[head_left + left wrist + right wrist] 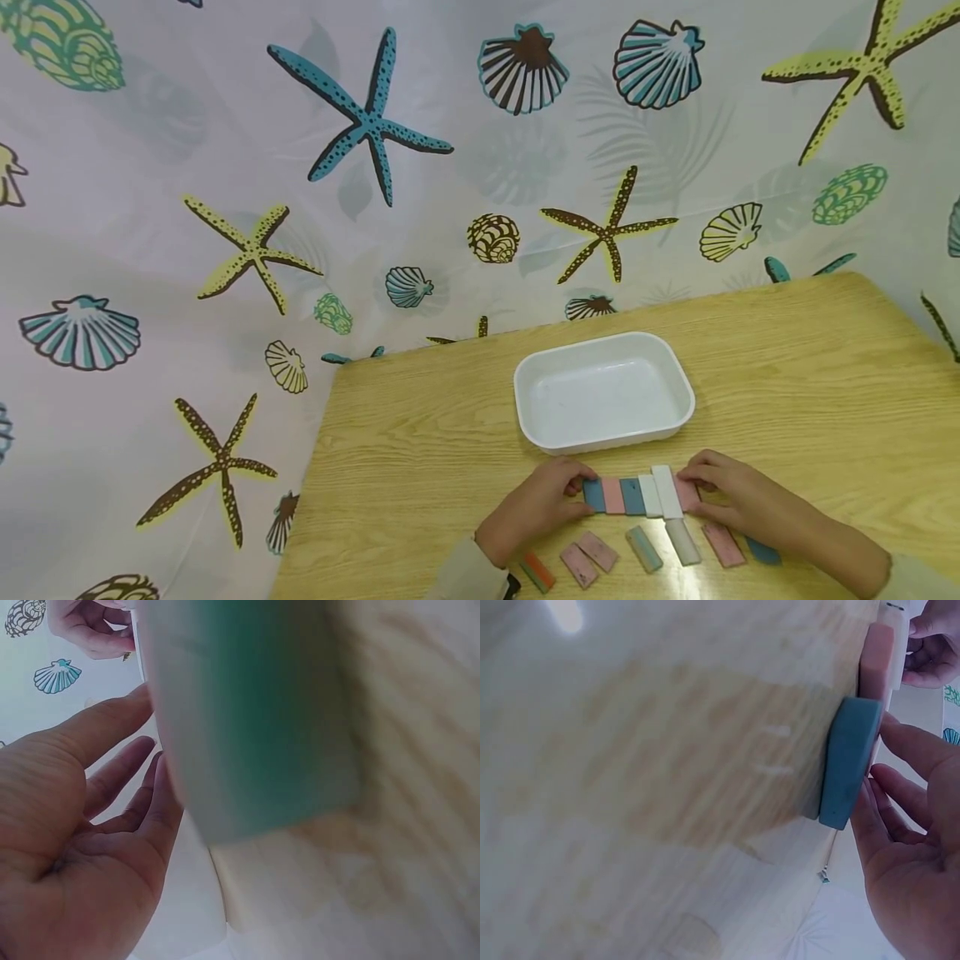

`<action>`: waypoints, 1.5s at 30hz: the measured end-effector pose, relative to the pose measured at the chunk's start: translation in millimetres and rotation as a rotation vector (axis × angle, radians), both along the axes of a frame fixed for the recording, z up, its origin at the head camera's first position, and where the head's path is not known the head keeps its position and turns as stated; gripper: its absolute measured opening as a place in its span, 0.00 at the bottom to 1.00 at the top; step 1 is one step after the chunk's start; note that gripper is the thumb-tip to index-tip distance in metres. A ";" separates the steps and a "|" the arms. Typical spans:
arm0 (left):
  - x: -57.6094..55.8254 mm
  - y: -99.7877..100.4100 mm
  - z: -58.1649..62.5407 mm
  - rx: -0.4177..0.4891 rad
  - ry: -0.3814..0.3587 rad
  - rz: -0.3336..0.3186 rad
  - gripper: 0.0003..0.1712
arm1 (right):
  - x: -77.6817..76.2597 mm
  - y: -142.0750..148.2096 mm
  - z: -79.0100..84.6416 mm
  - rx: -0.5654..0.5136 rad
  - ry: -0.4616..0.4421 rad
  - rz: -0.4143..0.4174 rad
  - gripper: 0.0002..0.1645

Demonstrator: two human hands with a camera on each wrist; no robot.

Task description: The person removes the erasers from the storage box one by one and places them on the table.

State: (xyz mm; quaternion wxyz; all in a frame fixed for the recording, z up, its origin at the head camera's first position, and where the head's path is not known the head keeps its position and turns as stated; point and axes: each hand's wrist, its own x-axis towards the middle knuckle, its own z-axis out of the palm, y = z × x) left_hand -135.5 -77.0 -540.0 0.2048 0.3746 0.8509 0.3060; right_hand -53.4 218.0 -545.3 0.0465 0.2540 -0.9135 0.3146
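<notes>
In the head view a side-by-side row of eraser-like blocks lies between both hands. From left come a blue eraser (593, 495), a pink eraser (612, 496), another blue one (632, 497), a short white one (649, 497), a longer white one (666, 493) and a pink end eraser (687, 493). My left hand (534, 504) grips the blue eraser at the left end, thumb on the near side. At the other end, my right hand (750, 496) pinches the pink end eraser between thumb and fingers. A blurred green-and-white block (262, 720) hides part of the left wrist view.
Nearer the body lie loose erasers: an orange-and-green one (537, 572), two pink ones (579, 565), a greenish one (645, 549), a white one (682, 542), another pink one (723, 546) and a blue one (763, 551). Behind the row stands a white tray (528, 408) on the wooden table (420, 467).
</notes>
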 end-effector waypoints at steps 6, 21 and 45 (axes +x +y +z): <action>1.1 0.6 0.4 -0.031 0.005 0.000 0.21 | 0.3 0.3 0.1 0.004 -0.004 0.001 0.20; 1.5 -39.6 2.4 -0.067 0.059 0.144 0.24 | 10.1 25.0 22.0 0.052 0.057 -0.080 0.18; 32.9 -135.0 2.8 -0.020 -0.114 0.269 0.25 | 57.5 71.3 -6.8 0.081 0.062 -0.131 0.20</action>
